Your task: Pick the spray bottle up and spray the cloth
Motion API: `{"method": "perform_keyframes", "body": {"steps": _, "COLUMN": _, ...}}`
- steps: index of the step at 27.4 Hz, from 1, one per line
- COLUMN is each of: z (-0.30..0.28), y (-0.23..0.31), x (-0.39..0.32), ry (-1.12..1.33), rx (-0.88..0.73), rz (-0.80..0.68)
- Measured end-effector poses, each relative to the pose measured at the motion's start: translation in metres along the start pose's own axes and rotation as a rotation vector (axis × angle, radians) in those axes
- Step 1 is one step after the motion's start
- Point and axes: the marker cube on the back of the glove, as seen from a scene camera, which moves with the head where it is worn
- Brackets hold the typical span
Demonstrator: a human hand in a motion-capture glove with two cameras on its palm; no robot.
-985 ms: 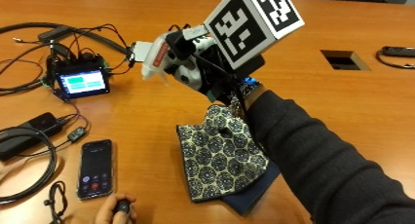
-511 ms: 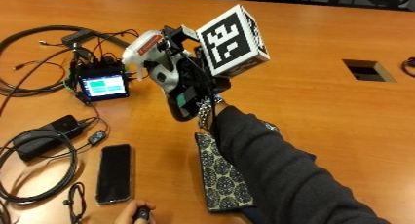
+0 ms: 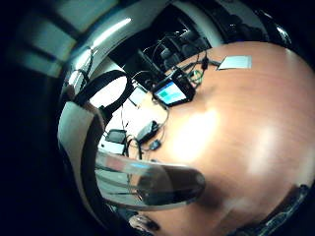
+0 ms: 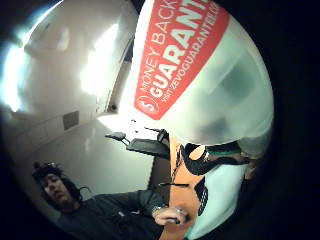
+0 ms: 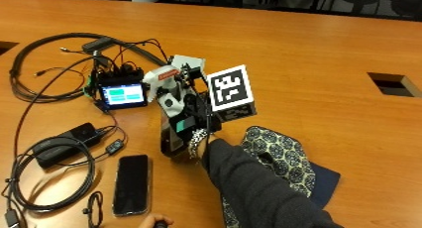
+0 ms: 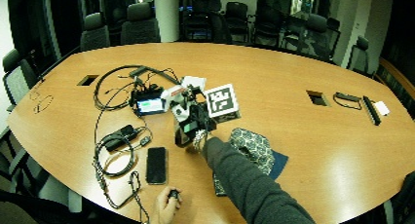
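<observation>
One hand (image 5: 186, 120) grips spray bottle (image 5: 170, 111); cloth (image 5: 280, 156) beside.

One spray bottle (image 5: 173, 120) is seen, one patterned cloth (image 5: 276, 151), one dark blue cloth (image 5: 322, 177) beneath it, one phone (image 5: 131, 183), one small lit screen (image 5: 124, 94) and one black power adapter (image 5: 66, 144). Two cutouts (image 5: 394, 84) are counted in the table (image 5: 316, 44).

A wooden table (image 5: 316, 54) carries a patterned cloth (image 5: 277, 153), phone (image 5: 131, 183), and cables (image 5: 46, 54).
</observation>
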Motion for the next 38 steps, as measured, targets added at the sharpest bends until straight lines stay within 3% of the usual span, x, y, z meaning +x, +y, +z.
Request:
{"method": "perform_keyframes", "body": {"steps": 17, "z": -0.025, "y": 0.023, "x": -0.026, "ry": -0.034, "rx": 0.058, "rz": -0.12}}
{"method": "perform_keyframes", "body": {"steps": 38, "z": 0.018, "y": 0.039, "x": 0.017, "ry": -0.028, "rx": -0.061, "rz": 0.032}}
